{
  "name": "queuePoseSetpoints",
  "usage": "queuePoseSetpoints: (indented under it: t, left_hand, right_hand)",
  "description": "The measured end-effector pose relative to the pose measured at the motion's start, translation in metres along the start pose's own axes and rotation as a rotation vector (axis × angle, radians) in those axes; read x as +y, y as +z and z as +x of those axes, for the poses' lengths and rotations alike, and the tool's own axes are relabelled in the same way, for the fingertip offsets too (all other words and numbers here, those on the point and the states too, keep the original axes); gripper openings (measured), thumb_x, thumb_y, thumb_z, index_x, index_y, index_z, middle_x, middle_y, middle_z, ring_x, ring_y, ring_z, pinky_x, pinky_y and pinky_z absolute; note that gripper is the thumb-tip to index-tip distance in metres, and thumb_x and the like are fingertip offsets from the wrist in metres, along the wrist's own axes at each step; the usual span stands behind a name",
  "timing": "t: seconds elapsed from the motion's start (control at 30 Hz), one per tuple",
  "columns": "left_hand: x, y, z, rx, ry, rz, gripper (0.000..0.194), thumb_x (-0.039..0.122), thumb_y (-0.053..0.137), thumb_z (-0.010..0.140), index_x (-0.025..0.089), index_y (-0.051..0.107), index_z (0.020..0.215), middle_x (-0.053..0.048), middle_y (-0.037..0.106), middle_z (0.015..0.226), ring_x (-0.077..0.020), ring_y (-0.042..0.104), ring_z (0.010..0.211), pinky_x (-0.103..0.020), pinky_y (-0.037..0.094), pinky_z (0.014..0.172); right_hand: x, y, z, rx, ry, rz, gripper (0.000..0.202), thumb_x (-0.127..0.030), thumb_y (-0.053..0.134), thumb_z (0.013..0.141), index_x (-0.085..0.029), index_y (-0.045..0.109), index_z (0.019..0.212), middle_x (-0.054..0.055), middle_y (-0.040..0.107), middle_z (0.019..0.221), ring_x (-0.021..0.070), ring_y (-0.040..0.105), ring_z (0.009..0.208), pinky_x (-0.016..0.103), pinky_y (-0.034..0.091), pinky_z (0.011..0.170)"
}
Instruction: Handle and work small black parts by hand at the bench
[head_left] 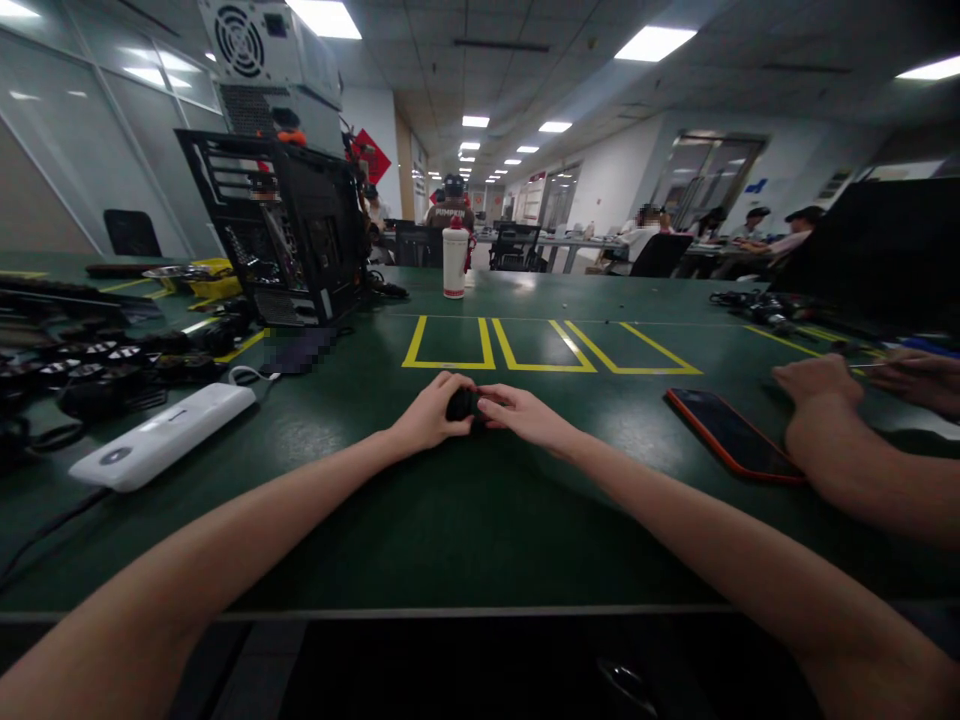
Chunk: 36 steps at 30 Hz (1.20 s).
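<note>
Both hands meet over the green table (465, 520), just in front of the yellow taped outlines (450, 365). My left hand (435, 412) is wrapped round a small black object (461, 404), with fingers on its top and the thumb beneath. From the other side, my right hand (517, 412) pinches the right end of the same object with thumb and fingertips. The object is rounded and partly hidden by the fingers, so its exact kind cannot be made out.
A white power strip (169, 435) and black parts (97, 370) lie left, before an open computer case (300, 225). A white bottle (454, 262) stands behind the outlines. At right are an orange-edged phone (731, 435) and another person's hands (817, 385).
</note>
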<state>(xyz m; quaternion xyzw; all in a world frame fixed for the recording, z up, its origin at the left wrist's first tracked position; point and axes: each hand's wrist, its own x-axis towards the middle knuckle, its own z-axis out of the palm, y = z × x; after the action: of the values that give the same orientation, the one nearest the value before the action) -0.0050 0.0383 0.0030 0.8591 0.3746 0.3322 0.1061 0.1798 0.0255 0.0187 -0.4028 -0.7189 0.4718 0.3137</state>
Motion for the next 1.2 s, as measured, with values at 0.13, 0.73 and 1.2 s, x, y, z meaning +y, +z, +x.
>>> queuePoseSetpoints:
  t: [0.13,0.73,1.2]
  left_hand:
    - [-0.003,0.023,0.025,0.058,0.030,-0.064,0.055,0.021,0.060,0.066,0.018,0.037,0.116,-0.008,0.045,0.112,-0.0217,0.045,0.104,-0.036,0.036,0.094]
    - [-0.013,0.022,0.022,-0.035,0.197,0.048,0.086,0.043,0.061,0.070,0.018,0.008,0.134,-0.015,0.035,0.130,-0.0282,0.036,0.117,-0.045,0.030,0.098]
    - [-0.010,0.020,0.019,-0.010,0.205,0.092,0.064,0.038,0.063,0.069,0.017,0.030,0.119,-0.012,0.044,0.114,-0.0261,0.044,0.104,-0.043,0.038,0.089]
  right_hand:
    - [0.017,-0.006,0.016,0.092,0.032,0.244,0.036,-0.026,0.053,0.077,-0.016,0.050,0.112,0.009,0.059,0.110,0.0149,0.059,0.094,0.031,0.049,0.083]
    - [0.037,-0.005,0.012,0.225,-0.111,0.214,0.048,-0.024,0.065,0.065,-0.017,0.054,0.111,0.009,0.058,0.113,0.0179,0.062,0.087,0.036,0.047,0.083]
    - [0.034,-0.002,0.013,0.210,-0.199,0.245,0.033,-0.021,0.064,0.066,-0.019,0.056,0.098,0.005,0.060,0.102,0.0169,0.060,0.090,0.036,0.046,0.084]
